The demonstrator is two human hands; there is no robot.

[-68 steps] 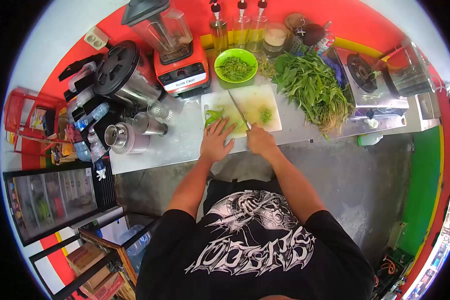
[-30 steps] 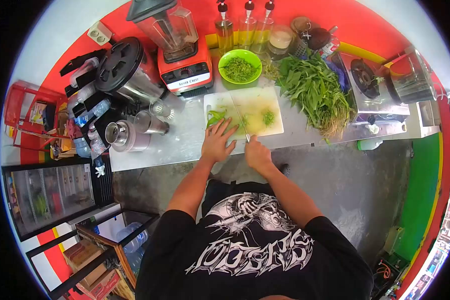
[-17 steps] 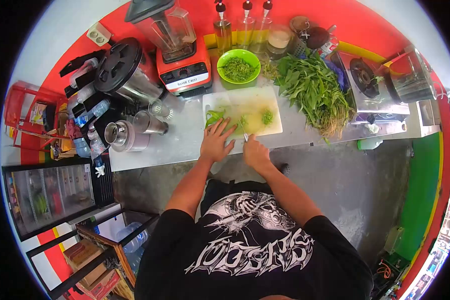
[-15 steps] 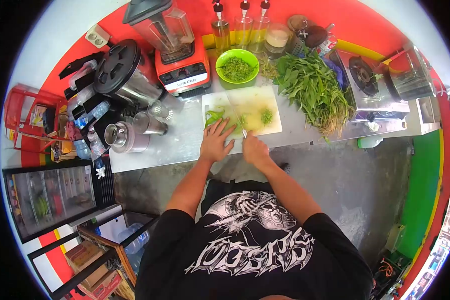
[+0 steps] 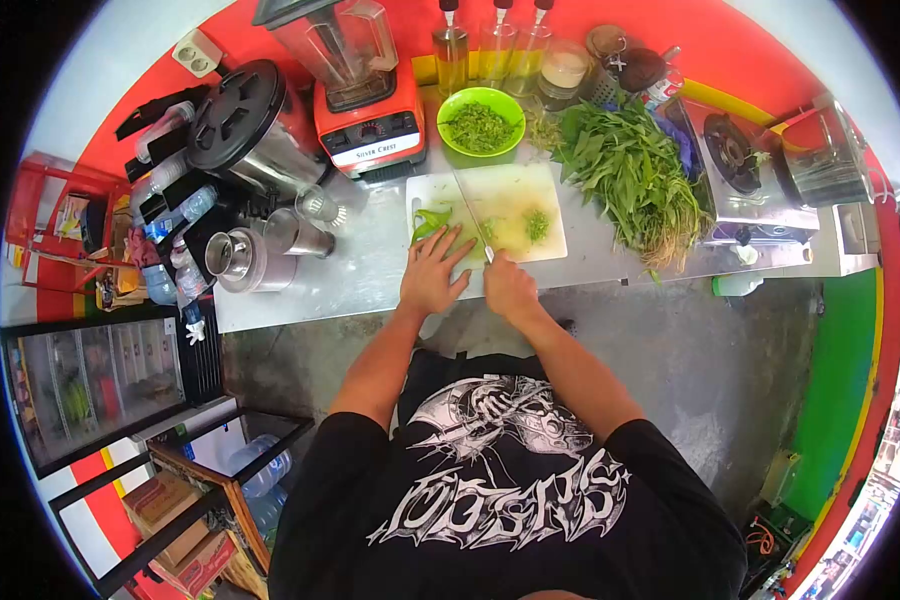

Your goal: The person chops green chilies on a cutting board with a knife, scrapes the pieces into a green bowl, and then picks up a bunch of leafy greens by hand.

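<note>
On the white cutting board [image 5: 545, 190], my right hand [image 5: 511, 287] grips the handle of a knife [image 5: 475, 214], its blade pointing away and slightly left. My left hand [image 5: 434, 272] lies spread at the board's near left edge, fingertips against green leaves [image 5: 430, 221]. Whether those fingers pin part of the leaves is hidden. A small pile of chopped greens [image 5: 536, 225] sits right of the blade, with more bits beside the knife. Behind the board, a lime green bowl [image 5: 481, 123] holds chopped greens.
Right of the board lies a big leafy bunch [image 5: 625, 170], beside a gas stove [image 5: 735, 160]. A red blender [image 5: 370, 135], metal cups [image 5: 235, 260] and a lidded steel container [image 5: 260, 130] stand left. Pump bottles [image 5: 451, 55] line the back.
The view has shifted slightly. Both hands and the knife keep nearly the same places on the board.
</note>
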